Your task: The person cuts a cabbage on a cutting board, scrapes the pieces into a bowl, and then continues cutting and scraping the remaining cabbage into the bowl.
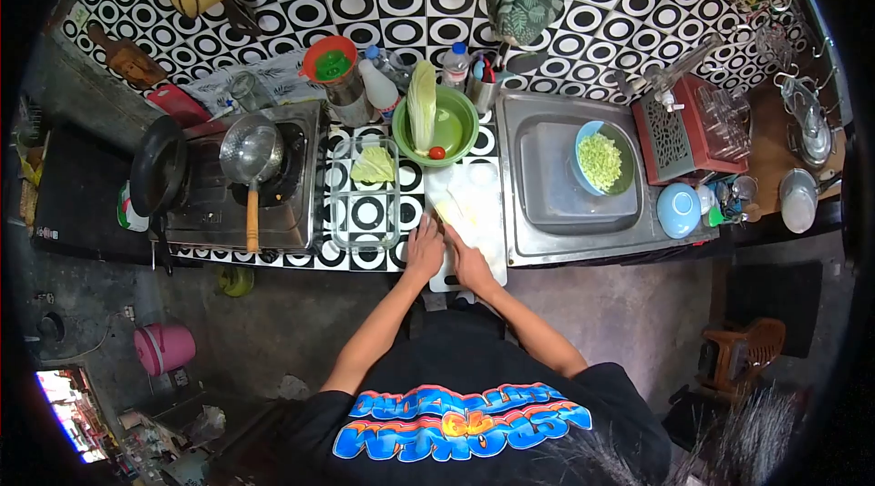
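A black pan (158, 164) stands at the far left of the stove (239, 178), well apart from both hands. Just beside it, a metal strainer with a wooden handle (252, 167) lies over the burner. Nearer to the left hand, a clear glass tray (365, 194) holds some pale green leaves (373, 164).

The left hand (424, 247) rests on the near left part of the white cutting board (467, 213). Its fingers are bent down and they press on a pale piece of cabbage (453, 213) that lies on the board just beyond them. The right hand (471, 263) is just beside the left one, almost touching it, and it is closed. It is not possible to tell if it holds something, because the view is too small there.

Beyond both hands stands a green bowl (436, 125) with a long cabbage leaf (421, 103) upright in it and a small red tomato (437, 153) at its near edge.

To the right of the right hand is the metal sink (565, 204). Inside it a blue bowl (602, 158) holds chopped cabbage. Further right, an empty blue bowl (679, 209) stands on the sink edge, near a red box (685, 131).
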`<action>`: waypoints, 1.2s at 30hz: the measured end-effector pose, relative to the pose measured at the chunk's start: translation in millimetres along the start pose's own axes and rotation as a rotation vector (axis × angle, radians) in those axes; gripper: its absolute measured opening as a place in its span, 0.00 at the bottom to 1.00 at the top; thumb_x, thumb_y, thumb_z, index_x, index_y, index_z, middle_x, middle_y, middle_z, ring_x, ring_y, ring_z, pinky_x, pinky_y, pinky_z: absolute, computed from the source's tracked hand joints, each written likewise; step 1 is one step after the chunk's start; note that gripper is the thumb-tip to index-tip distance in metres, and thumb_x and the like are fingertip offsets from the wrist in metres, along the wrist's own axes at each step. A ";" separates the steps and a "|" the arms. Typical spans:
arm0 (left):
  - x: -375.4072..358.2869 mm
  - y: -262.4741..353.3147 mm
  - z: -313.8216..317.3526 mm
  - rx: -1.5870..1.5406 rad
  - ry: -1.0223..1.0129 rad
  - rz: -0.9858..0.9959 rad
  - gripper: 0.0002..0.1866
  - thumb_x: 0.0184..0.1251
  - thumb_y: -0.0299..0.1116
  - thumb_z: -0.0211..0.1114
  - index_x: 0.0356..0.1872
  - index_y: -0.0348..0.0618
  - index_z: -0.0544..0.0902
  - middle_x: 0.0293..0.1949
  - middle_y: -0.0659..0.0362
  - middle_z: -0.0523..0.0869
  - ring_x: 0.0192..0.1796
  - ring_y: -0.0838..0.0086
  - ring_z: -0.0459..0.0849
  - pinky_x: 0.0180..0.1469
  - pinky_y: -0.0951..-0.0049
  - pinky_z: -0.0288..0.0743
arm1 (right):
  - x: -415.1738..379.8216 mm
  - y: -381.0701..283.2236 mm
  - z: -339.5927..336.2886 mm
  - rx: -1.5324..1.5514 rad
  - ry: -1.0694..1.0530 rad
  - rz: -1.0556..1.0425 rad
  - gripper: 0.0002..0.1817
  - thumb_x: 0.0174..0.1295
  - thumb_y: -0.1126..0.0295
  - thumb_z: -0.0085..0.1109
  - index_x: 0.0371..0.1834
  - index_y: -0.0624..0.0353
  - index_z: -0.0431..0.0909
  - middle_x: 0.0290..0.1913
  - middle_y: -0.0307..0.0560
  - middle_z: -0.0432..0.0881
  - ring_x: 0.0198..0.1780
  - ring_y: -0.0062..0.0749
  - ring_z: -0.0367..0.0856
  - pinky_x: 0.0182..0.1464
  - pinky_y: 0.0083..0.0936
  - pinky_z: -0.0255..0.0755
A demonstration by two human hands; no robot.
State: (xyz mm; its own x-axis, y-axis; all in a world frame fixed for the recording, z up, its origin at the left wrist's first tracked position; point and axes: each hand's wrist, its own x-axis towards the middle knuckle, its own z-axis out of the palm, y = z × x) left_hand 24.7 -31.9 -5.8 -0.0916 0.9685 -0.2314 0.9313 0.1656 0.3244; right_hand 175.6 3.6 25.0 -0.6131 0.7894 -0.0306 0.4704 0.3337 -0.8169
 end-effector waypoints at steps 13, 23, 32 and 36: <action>3.4 -5.2 -1.6 -0.039 0.036 0.007 0.23 0.68 0.37 0.64 0.62 0.38 0.80 0.76 0.49 0.66 0.81 0.53 0.56 0.75 0.50 0.58 | -26.5 3.2 -10.2 -0.106 -0.101 0.052 0.36 0.70 0.76 0.47 0.81 0.41 0.54 0.27 0.74 0.80 0.30 0.75 0.78 0.36 0.61 0.70; 2.2 -4.1 1.9 -0.062 0.062 0.018 0.27 0.68 0.42 0.66 0.65 0.40 0.78 0.77 0.49 0.64 0.80 0.53 0.56 0.74 0.51 0.60 | -11.7 5.4 -21.5 -0.109 -0.127 0.048 0.36 0.70 0.74 0.48 0.81 0.43 0.53 0.25 0.73 0.80 0.30 0.73 0.80 0.37 0.60 0.73; 4.7 -5.3 6.8 -0.029 0.068 0.019 0.29 0.69 0.43 0.66 0.67 0.42 0.76 0.77 0.49 0.62 0.80 0.52 0.57 0.73 0.48 0.61 | -6.5 2.6 -23.7 -0.124 -0.130 0.072 0.35 0.71 0.74 0.46 0.81 0.40 0.53 0.27 0.75 0.79 0.33 0.74 0.80 0.38 0.61 0.71; 1.2 -0.9 -9.1 -0.037 0.004 0.025 0.31 0.70 0.43 0.64 0.70 0.39 0.73 0.79 0.48 0.59 0.80 0.51 0.56 0.75 0.50 0.61 | -16.4 6.0 -23.3 -0.118 -0.112 0.051 0.35 0.71 0.74 0.46 0.81 0.40 0.52 0.27 0.76 0.79 0.32 0.75 0.79 0.38 0.60 0.71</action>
State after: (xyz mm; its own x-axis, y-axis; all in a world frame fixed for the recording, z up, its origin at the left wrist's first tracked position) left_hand 20.5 -29.1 2.0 -0.0694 0.9732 -0.2193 0.9198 0.1475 0.3637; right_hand 203.2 4.7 34.0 -0.6504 0.7468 -0.1391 0.5695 0.3582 -0.7399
